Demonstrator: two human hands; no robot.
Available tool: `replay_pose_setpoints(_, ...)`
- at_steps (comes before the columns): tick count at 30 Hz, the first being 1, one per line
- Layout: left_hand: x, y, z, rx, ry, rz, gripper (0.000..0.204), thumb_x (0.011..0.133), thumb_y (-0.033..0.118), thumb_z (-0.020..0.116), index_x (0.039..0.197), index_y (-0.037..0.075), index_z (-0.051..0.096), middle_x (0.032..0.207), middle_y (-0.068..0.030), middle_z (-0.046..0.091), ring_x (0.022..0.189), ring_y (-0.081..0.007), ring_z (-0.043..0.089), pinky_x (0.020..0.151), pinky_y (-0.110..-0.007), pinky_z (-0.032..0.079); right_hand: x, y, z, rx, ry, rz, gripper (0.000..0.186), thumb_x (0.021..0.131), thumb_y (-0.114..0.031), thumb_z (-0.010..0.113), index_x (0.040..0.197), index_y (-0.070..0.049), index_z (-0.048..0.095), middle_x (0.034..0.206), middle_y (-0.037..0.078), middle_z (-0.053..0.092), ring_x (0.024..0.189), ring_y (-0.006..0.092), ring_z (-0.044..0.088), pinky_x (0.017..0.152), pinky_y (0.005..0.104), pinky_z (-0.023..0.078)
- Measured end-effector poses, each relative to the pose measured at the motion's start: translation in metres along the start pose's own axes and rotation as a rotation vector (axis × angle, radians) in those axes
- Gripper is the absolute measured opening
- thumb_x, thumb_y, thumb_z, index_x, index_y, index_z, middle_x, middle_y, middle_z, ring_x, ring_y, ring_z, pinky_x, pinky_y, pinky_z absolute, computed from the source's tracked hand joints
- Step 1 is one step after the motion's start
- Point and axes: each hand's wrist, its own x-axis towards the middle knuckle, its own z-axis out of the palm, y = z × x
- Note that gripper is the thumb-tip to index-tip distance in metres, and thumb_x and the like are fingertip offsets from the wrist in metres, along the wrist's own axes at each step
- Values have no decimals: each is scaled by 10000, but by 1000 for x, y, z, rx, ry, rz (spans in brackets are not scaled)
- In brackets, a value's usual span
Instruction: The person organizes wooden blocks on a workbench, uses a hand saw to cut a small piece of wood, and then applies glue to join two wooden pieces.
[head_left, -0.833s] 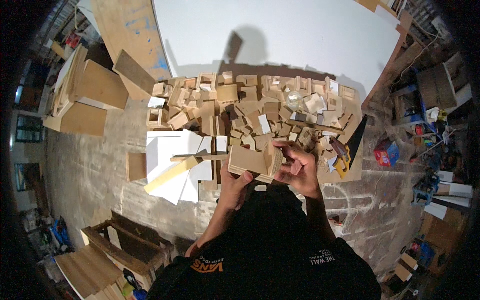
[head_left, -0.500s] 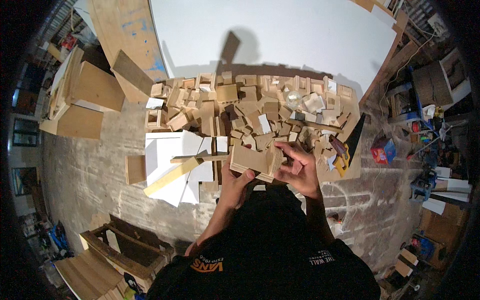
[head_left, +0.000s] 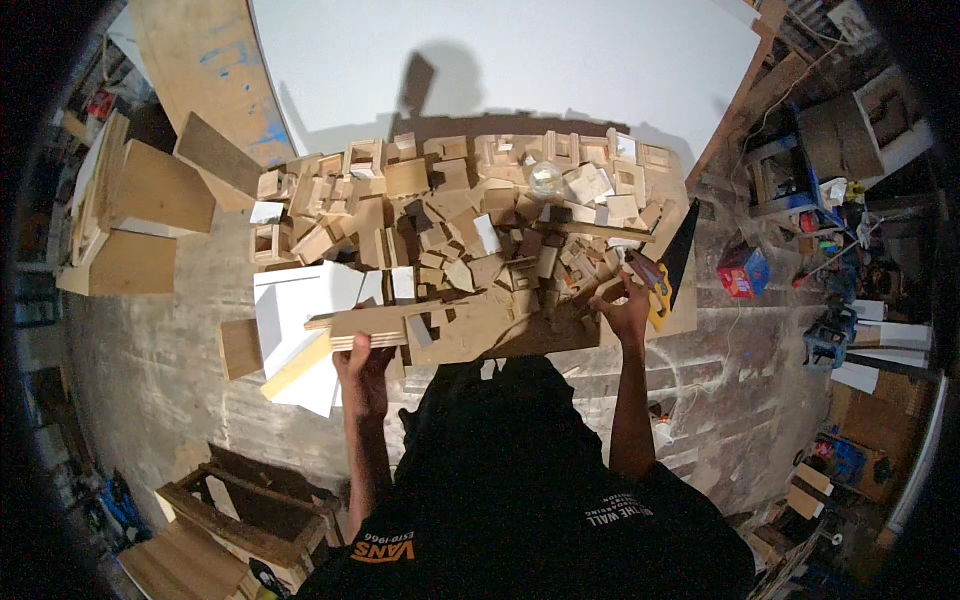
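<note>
**Currently: both hands working at the near edge of a bench loaded w/ wood offcuts**

L hand [head_left: 362, 362] is gripping the near end of a flat wooden board [head_left: 372, 325], fingers curled round its edge from below. Board is lying roughly level at the bench's front-left corner, projecting left over white sheet pieces [head_left: 300, 320] that are overhanging the bench edge. A pale wood strip [head_left: 296, 366] is lying diagonally across those sheets, just beside the hand.

R hand [head_left: 626, 312] is reaching to the front-right part of the bench, fingers closing on a handsaw handle [head_left: 655, 285] w/ yellow and red parts. Exact grip: cannot tell, fingers partly hidden. Saw's dark blade [head_left: 682, 245] is pointing away from the person, tilted up-right along the bench edge.

Workbench [head_left: 500, 335] is carrying a dense pile of small wood blocks [head_left: 450, 220] and box-like frames across approx. its whole top. A clear round object [head_left: 545, 178] is sitting among the blocks toward the far side. A large white panel [head_left: 520, 55] is standing behind the bench. Plywood boards [head_left: 140, 210] are stacked to the left; a red box [head_left: 742, 270] is sitting on the floor to the right.
</note>
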Motion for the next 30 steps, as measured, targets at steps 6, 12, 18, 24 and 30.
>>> replay_pose_setpoints(6, -14, -10, -6, 43, 40, -24, 773, 781, 393, 797, 1357, 1, 463, 1205, -167, 587, 1122, -301, 612, 919, -453, 518, 37, 93, -8, -551, 27, 61, 908, 529, -308, 872, 1335, -35, 556, 1241, 284, 534, 1160, 398, 516, 988, 466, 438)
replay_pose_setpoints(12, -45, -25, 0, 122, 112, -87, 800, 783, 372, 792, 1394, 5, 429, 1228, -175, 577, 1133, -310, 609, 939, -453, 511, 43, 33, 22, -748, 42, -38, 922, 568, -274, 870, 1384, -67, 493, 1249, 199, 572, 1180, 379, 529, 1016, 495, 410)
replay_pose_setpoints(18, -66, -38, 9, 127, 36, -119, 750, 853, 298, 737, 1434, 7, 364, 1351, -173, 510, 1195, -292, 569, 1015, -447, 479, 61, -9, 93, -493, -116, -399, 794, 622, -297, 868, 1321, -107, 544, 1252, 193, 568, 1167, 386, 536, 977, 494, 452)
replay_pose_setpoints(24, -89, -36, 53, 194, 46, 56, 770, 771, 224, 816, 1397, 5, 425, 1191, -139, 573, 1075, -276, 609, 917, -433, 531, 90, 33, 102, -525, -273, -363, 745, 580, -417, 829, 1201, -63, 622, 1214, 205, 583, 1075, 409, 576, 907, 489, 496)
replay_pose_setpoints(30, -119, -72, 55, 14, 176, -12, 786, 789, 331, 803, 1401, 20, 420, 1174, -106, 583, 1050, -245, 616, 872, -399, 533, 82, -5, 47, -63, -277, -337, 573, 664, -350, 834, 1113, -36, 667, 1034, 163, 663, 936, 301, 653, 804, 408, 532)
